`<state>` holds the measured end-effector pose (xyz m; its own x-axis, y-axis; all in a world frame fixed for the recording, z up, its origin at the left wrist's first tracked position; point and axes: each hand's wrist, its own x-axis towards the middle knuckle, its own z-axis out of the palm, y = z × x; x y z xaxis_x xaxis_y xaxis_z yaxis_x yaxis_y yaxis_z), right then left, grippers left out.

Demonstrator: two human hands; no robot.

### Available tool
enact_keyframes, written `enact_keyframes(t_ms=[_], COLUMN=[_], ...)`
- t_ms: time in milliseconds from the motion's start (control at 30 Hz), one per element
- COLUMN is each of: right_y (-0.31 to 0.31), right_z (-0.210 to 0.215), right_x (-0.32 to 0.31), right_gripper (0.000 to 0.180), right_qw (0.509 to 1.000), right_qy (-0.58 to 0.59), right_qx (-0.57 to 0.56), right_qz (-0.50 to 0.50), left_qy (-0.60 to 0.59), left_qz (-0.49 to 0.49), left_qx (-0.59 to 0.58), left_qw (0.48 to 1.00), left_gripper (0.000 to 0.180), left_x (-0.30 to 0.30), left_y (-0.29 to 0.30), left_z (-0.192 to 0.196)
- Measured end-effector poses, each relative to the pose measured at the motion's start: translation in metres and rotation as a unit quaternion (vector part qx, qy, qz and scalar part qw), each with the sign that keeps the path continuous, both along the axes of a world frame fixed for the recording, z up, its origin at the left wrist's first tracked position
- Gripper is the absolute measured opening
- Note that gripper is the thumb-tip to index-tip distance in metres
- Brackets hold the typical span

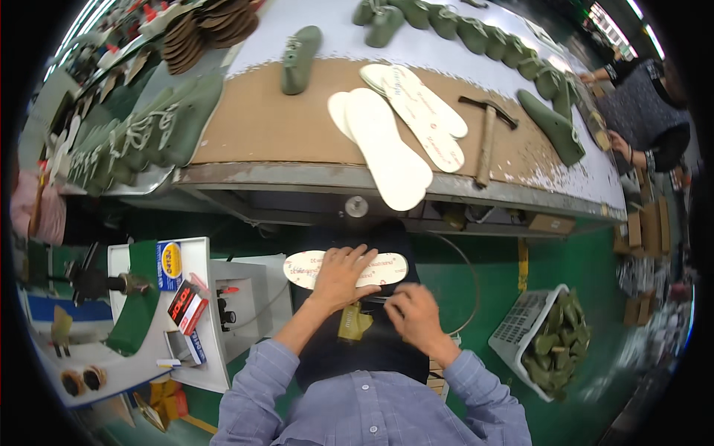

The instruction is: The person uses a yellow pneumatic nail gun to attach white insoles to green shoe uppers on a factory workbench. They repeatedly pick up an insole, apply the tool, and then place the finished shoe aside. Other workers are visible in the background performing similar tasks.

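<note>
A white insole (301,269) with red print lies crosswise over my lap. My left hand (343,276) spans its middle, fingers at the far edge and thumb along the near edge, gripping it. Just to the right and nearer my body, my right hand (414,318) has its fingers curled together. Whatever they may pinch is too small to tell. Below my left hand, a yellow-green piece with light print (352,324) rests on my dark-clothed lap. More white insoles (383,141) lie in a loose pile on the bench, one pair overhanging its front edge.
On the bench (245,119) are a hammer (486,137), a single green shoe (300,61) and rows of green shoes (472,33). White shelving with small boxes (187,306) stands left. A white basket of green pieces (529,316) sits on the floor right. Another person (643,111) works far right.
</note>
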<state>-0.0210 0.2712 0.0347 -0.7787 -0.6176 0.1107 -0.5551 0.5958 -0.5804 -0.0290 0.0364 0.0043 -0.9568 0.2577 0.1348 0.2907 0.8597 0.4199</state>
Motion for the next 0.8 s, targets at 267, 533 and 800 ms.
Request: enact_keyframes(t_ms=[267, 533, 800], right_y=[-0.012, 0.046, 0.052], right_z=[-0.037, 0.049, 0.042], right_x=[0.055, 0.037, 0.044], right_gripper=[0.062, 0.069, 0.087], right_qw=[0.977, 0.941, 0.929], right_qy=[-0.017, -0.337, -0.314], right_qx=[0.171, 0.016, -0.12], right_qz=[0.123, -0.004, -0.153], left_qy=[0.025, 0.022, 0.019], left_qz=[-0.054, -0.064, -0.064], left_qx=[-0.021, -0.022, -0.038], left_qw=[0.998, 0.997, 0.997], left_gripper=[0.085, 0.084, 0.083], left_x=[-0.009, -0.009, -0.009], left_y=[0.009, 0.019, 0.022], left_z=[-0.006, -0.001, -0.002])
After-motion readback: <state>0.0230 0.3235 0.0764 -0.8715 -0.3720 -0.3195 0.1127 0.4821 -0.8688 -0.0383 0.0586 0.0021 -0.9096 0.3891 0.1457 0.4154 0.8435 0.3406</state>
